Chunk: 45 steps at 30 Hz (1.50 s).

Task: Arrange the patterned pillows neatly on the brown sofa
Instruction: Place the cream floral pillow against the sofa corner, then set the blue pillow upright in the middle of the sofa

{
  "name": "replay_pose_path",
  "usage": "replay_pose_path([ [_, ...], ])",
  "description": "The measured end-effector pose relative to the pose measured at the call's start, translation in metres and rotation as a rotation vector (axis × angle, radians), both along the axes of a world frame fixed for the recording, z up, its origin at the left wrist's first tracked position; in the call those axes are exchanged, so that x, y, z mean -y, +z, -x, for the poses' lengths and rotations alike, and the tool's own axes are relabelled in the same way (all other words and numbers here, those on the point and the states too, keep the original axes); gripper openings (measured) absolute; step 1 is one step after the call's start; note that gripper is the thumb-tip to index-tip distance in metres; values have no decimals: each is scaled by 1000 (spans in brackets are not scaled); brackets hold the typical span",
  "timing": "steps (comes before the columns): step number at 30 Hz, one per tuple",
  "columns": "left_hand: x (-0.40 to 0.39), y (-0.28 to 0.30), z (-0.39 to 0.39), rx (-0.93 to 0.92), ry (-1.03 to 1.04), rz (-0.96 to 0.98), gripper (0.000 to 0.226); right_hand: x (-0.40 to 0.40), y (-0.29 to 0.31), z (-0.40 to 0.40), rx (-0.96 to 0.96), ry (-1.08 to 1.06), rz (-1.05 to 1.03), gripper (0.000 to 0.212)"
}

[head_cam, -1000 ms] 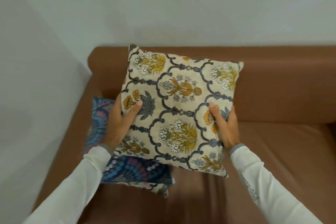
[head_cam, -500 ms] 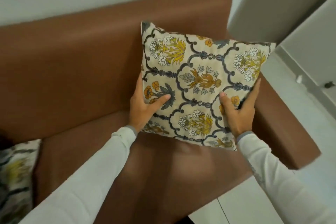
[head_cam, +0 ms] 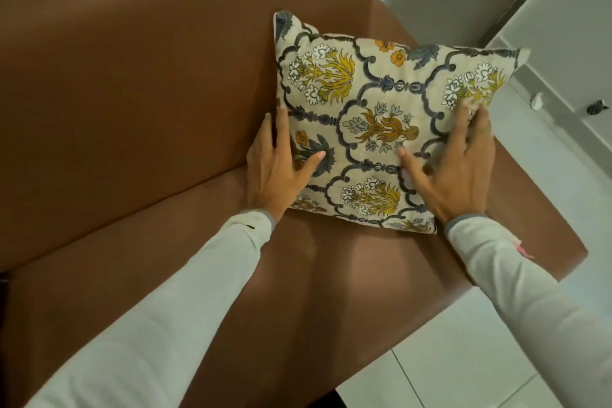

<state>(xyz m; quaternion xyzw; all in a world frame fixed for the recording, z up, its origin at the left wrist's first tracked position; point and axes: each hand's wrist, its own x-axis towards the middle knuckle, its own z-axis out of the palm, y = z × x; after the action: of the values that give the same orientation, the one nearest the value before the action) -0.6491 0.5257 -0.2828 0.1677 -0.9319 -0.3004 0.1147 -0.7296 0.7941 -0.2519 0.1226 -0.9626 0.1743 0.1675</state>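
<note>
A cream pillow [head_cam: 381, 103] with a yellow floral and grey lattice print stands on the brown sofa [head_cam: 298, 275]. It sits in the right corner and leans on the backrest [head_cam: 149, 76] and the right armrest [head_cam: 530, 209]. My left hand [head_cam: 275, 169] grips its left edge, with the thumb on the front and the fingers along the side. My right hand [head_cam: 460, 169] lies flat on the pillow's right half, fingers spread. No other pillow is in view.
White tiled floor [head_cam: 463, 358] lies to the right of and below the armrest. A pale wall and door panels [head_cam: 563, 26] stand behind it, with two small dark and white objects [head_cam: 596, 108] at their foot. Bare seat stretches left of the pillow.
The pillow went from above the left end of the sofa to the right corner and came down onto the seat. My right hand shifted from gripping its edge to lying flat on its front.
</note>
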Motion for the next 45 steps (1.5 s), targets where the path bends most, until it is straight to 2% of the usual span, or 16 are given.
replay_pose_path([
  [4, 27, 40, -34, -167, -47, 429, 90, 66, 25, -25, -126, 177, -193, 96],
  [8, 86, 70, -99, -134, -18, 673, 85, 154, 47, -58, -272, 310, -261, 84],
  [11, 145, 88, -165, -41, 71, 758, 86, 225, 67, -96, -340, 442, -251, 76],
  [19, 305, 120, -376, 117, 377, 811, 84, 421, 91, -247, -325, 763, -163, 77],
  [23, 372, 116, -489, 208, 499, 815, 84, 506, 77, -341, -198, 906, -119, 79],
  [25, 404, 109, -545, 261, 556, 740, 85, 538, 65, -387, 4, 941, -102, 86],
  [28, 444, 100, -616, 342, 729, 431, 96, 573, 41, -439, 547, 866, -81, 100],
  [30, 464, 93, -654, 362, 882, 55, 111, 585, 28, -464, 971, 776, 40, 118],
  [32, 468, 92, -669, 270, 955, -352, 124, 586, 18, -481, 1183, 737, 286, 129],
  [34, 460, 90, -665, 130, 928, -506, 114, 581, 13, -489, 1184, 737, 430, 118],
  [36, 448, 91, -651, 4, 874, -478, 99, 569, 11, -485, 1101, 742, 495, 112],
  [37, 441, 93, -641, -47, 850, -454, 99, 559, 13, -479, 1058, 740, 519, 113],
  [41, 395, 95, -584, -202, 701, -458, 118, 497, 28, -431, 763, 715, 581, 114],
  [45, 337, 69, -499, -253, 496, -499, 129, 426, 41, -351, 472, 648, 486, 123],
])
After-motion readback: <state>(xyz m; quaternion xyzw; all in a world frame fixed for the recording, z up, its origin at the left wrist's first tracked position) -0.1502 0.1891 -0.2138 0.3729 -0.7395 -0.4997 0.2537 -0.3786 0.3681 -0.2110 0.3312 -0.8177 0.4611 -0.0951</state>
